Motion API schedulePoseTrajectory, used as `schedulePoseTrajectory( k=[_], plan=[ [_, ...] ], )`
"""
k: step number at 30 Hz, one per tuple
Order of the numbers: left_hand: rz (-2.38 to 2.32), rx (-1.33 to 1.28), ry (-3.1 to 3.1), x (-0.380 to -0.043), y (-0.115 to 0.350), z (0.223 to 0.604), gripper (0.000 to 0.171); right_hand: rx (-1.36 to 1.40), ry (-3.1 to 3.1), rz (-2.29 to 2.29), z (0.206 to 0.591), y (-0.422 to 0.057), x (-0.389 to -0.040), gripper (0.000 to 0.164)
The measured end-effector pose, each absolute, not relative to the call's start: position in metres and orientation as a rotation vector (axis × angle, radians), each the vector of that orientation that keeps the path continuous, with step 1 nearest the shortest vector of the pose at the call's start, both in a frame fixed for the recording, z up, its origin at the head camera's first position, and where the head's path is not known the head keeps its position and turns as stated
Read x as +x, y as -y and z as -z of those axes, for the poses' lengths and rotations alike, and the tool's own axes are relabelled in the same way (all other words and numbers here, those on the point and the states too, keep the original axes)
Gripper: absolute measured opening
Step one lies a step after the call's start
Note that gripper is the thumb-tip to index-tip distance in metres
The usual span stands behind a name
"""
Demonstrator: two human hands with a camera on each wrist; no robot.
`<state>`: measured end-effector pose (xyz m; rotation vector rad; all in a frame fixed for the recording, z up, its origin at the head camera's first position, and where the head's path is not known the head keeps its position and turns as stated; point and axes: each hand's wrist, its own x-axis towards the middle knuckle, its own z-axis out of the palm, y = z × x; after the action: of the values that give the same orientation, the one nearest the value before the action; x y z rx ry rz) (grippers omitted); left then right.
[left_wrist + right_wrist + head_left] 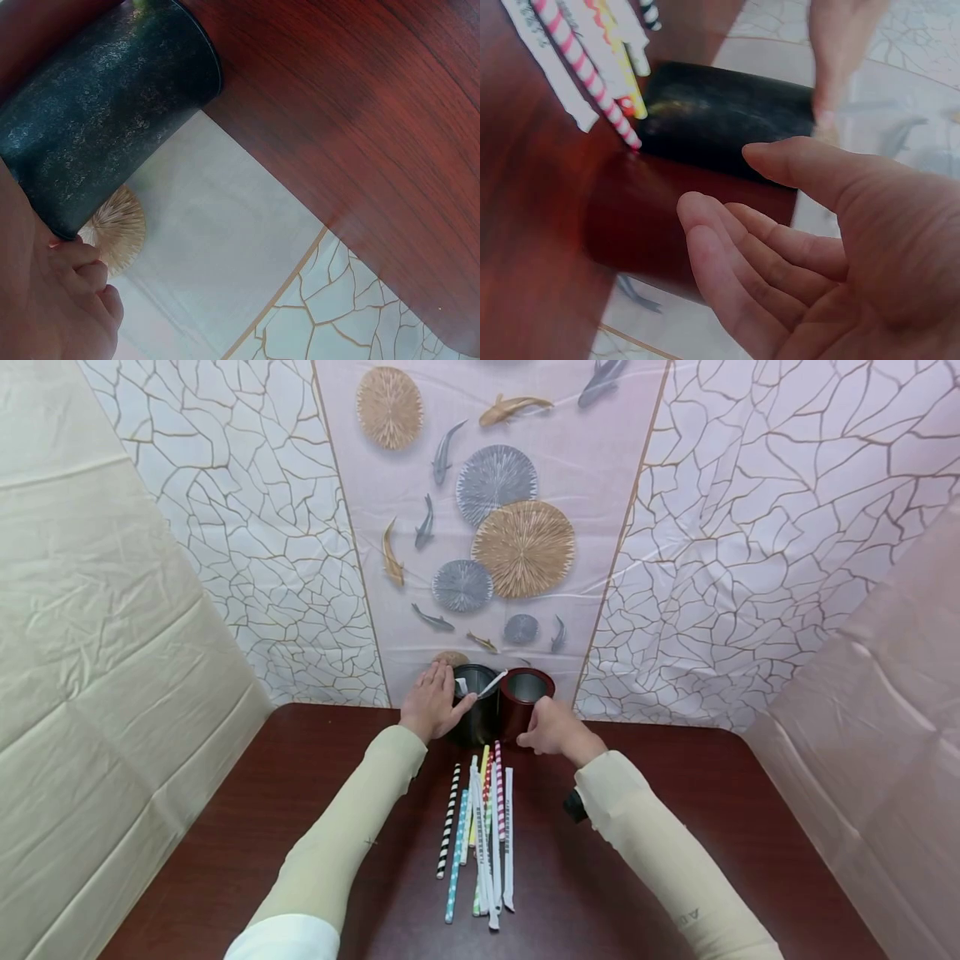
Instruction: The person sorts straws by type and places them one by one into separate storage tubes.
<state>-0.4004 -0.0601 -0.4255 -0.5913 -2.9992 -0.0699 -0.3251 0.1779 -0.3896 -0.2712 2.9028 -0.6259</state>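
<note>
A black cylindrical cup [477,724] stands upright near the patterned backdrop, with white-wrapped straw ends [492,682] showing inside. My left hand [433,706] rests at its left side and rim, thumb spread along the front edge. Touching the black cup on its right is a dark red cup [515,717]. My right hand [557,728] is beside the red cup's front right; in the right wrist view its fingers are loosely bent and hold nothing. Just in front of the cups lie paper straws, among them a black-striped straw [448,821] and a pink-striped straw [583,67].
Several white-wrapped straws [508,839] overlap patterned ones, including a blue dotted straw [456,856]. The dark reddish table [300,827] meets the backdrop [285,568] just behind the cups. Pale cloth walls [97,693] rise at both sides.
</note>
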Motion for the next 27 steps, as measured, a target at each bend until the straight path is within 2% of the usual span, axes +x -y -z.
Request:
schedulePoseTrajectory(
  k=[27],
  plan=[
    [0.118, -0.584, 3.003, -0.401, 0.060, 0.427, 0.088, -0.078, -2.777, 0.757, 0.478, -0.162, -0.316, 0.029]
  ],
)
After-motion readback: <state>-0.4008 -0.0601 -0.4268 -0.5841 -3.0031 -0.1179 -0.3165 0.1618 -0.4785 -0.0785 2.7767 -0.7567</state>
